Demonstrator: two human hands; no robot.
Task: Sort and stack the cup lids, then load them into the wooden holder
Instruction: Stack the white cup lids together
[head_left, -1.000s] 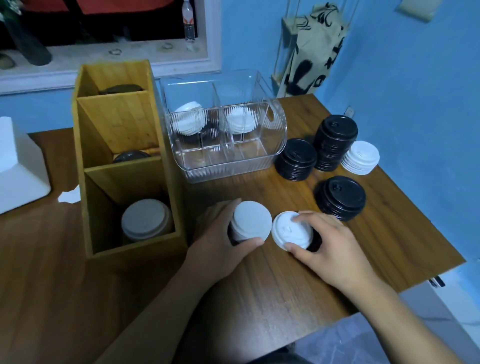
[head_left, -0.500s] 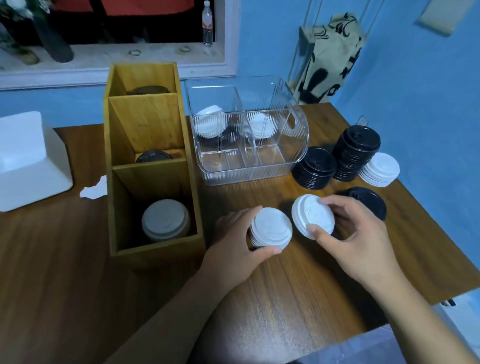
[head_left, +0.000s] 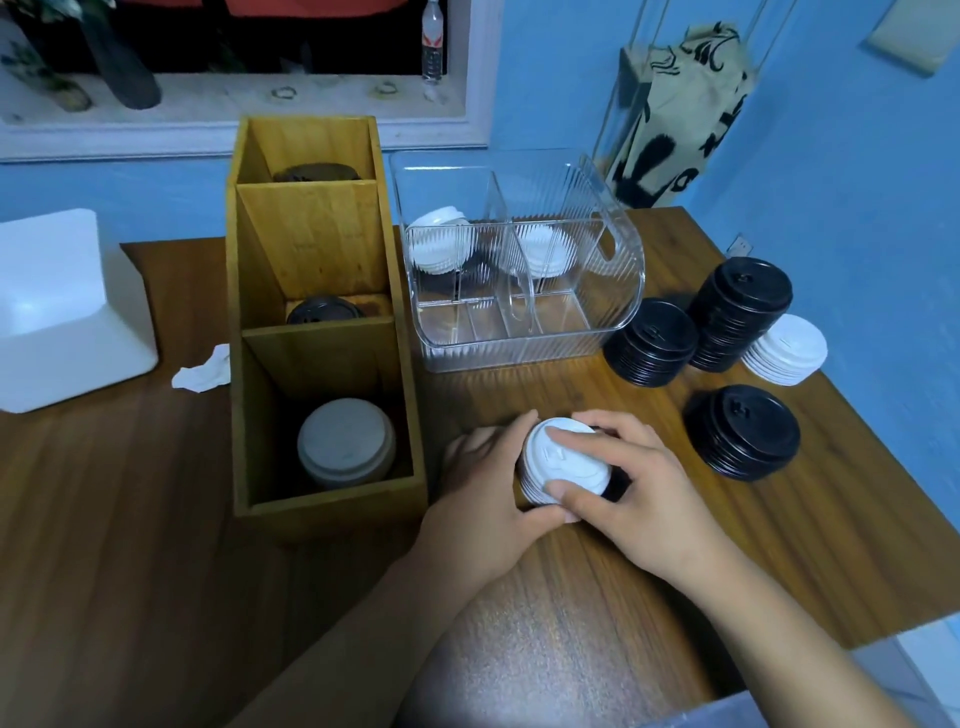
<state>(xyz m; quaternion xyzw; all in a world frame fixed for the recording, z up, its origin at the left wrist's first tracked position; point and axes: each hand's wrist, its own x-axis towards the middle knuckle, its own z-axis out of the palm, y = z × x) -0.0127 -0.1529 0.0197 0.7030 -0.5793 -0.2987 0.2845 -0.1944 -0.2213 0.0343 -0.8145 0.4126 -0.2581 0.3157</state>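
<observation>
The short stack of white round plastic cup lids (head_left: 563, 465) stands on the brown wooden table (head_left: 130, 545), just to the right of the tall three-compartment wooden holder (head_left: 332, 514) and near its front end. Both hands grasp this stack. The left hand (head_left: 483, 499) curls around the side that faces the holder. The right hand (head_left: 644, 493) lies over the top lid, with its fingers on the dome and the thumb at the near rim.

In my judgement, the step in hand is to seat the top lid on the others. To do it well, the right hand should press evenly at the centre until the rims nest, while the left hand holds the column straight. A tilted lid can jam inside a compartment. After that, the stack is best lifted from both sides and kept upright.

The front compartment of the holder contains pale lids (head_left: 345, 441), so I think this stack belongs there. The middle compartment holds a black lid (head_left: 324, 312). Further right of the holder are a clear ribbed plastic organiser (head_left: 519, 348), several stacks of black lids (head_left: 743, 431) and a low white pile (head_left: 787, 348).
</observation>
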